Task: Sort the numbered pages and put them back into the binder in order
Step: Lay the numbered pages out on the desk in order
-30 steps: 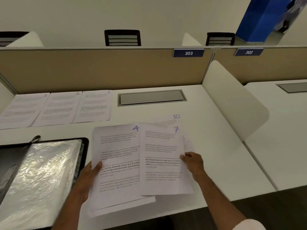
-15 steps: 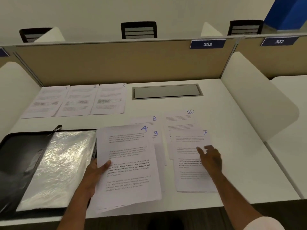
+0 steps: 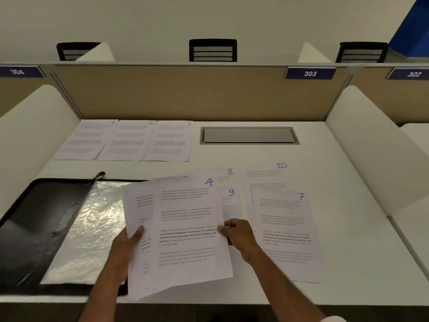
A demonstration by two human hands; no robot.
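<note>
Gripping page 4 point(image 3: 188, 226) upright, both hands at its sides.

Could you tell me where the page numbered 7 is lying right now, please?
In the head view, page 7 lies flat on the desk to the right of the right hand, overlapping the lower part of page 10.

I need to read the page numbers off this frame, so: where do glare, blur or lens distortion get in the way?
Head view: glare whitens the binder's plastic sleeve; wide-angle bending curves the partition and desk edges; the numbers on page 4, page 7, 8, 9 and 10 read clearly; the far row's 1 to 3 are faint; body text is soft; lighting is dim and even.
</note>
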